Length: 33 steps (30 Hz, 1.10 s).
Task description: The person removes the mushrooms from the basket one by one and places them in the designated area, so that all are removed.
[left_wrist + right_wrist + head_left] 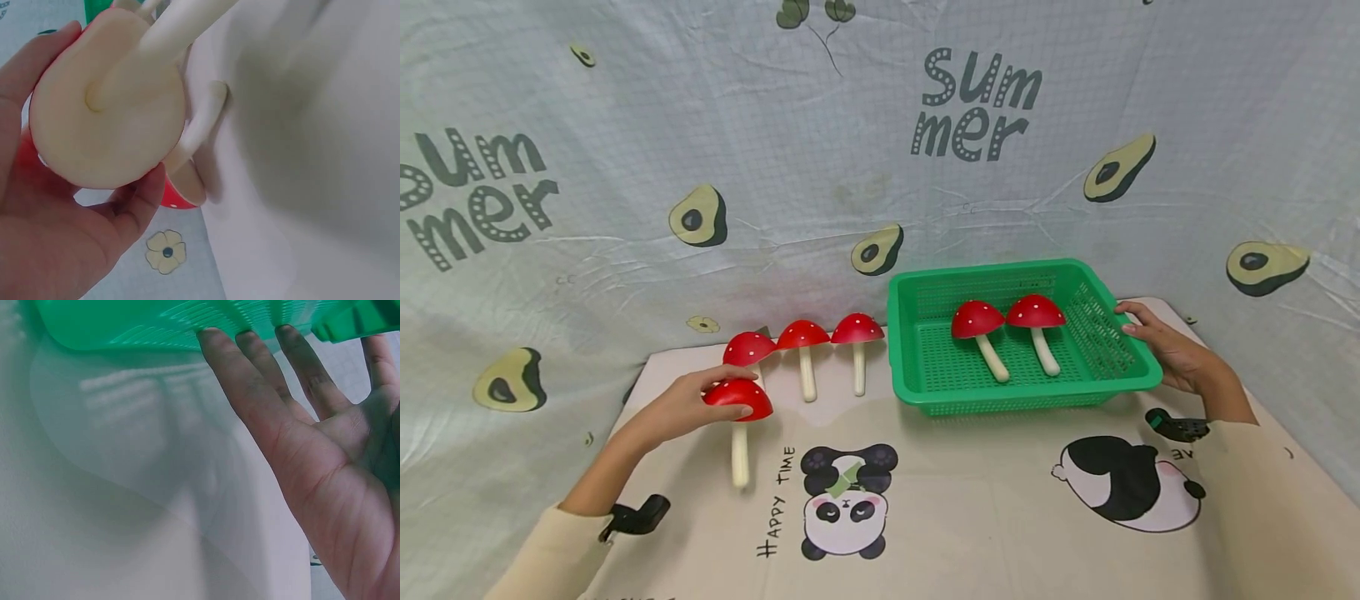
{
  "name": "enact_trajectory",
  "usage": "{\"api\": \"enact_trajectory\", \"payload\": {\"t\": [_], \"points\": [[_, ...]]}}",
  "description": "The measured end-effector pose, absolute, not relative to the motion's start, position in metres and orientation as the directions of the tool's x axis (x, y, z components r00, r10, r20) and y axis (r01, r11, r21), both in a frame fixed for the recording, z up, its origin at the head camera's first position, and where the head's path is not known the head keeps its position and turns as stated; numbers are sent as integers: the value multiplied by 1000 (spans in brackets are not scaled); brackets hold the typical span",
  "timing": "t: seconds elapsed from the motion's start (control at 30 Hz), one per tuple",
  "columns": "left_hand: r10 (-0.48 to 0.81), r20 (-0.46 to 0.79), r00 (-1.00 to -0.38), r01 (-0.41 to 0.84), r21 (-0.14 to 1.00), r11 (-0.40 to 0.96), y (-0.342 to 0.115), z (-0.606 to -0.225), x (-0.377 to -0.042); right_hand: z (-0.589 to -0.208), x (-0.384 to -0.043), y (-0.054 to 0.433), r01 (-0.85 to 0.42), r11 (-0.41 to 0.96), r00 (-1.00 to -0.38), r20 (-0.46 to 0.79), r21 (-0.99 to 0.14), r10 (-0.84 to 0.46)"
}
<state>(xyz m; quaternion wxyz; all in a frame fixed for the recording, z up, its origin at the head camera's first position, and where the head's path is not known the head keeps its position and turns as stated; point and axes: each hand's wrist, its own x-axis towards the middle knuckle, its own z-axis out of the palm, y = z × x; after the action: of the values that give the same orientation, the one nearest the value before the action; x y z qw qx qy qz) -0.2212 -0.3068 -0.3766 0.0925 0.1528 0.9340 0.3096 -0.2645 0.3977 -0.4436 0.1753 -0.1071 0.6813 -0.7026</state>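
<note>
**The left hand (688,404) is gripping a red mushroom (745,396) while the right hand (1176,354) is touching a green basket (1022,393)**

Taking twelve o'clock as straight away from the person, the gripped red mushroom is sitting toward eight o'clock on the worktop (985,500), its pale stem pointing to six. The left fingers are clamping its cap from opposite sides; whether the stem's foot is touching the worktop, I cannot tell.

Three more mushrooms are lining the far edge: the first mushroom (748,348) is lying at twelve o'clock from the gripped one, partly hidden by the left hand, and the middle mushroom (803,336) and the end mushroom (858,330) are following toward two. The end cap is reaching just beside the basket's nine o'clock wall.

The green basket is standing toward three o'clock, two mushrooms (977,318) lying inside, stems slanting to five. Floor room is showing around them, most widely toward the basket's three o'clock wall. There the right fingers are spreading apart, tips touching the basket, near the worktop's right edge.

An upright panda print (846,504) is marking the open stretch at four o'clock from the gripped mushroom; a second panda print (1127,483) is lying at five from the basket. Behind the far edge, an avocado-printed cloth (820,125) is hanging close, limiting room toward twelve.
</note>
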Motion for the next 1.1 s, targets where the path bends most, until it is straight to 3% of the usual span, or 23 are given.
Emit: {"api": "enact_trajectory", "payload": {"t": [0.8, 1.1], "points": [[444, -200, -873, 188, 703, 686, -326, -397, -234, -444, -265, 397, 90, 19, -922, -91, -996, -378], [466, -178, -867, 224, 697, 682, -322, -407, -237, -445, -265, 398, 76, 6, -916, -73, -997, -395]]}}
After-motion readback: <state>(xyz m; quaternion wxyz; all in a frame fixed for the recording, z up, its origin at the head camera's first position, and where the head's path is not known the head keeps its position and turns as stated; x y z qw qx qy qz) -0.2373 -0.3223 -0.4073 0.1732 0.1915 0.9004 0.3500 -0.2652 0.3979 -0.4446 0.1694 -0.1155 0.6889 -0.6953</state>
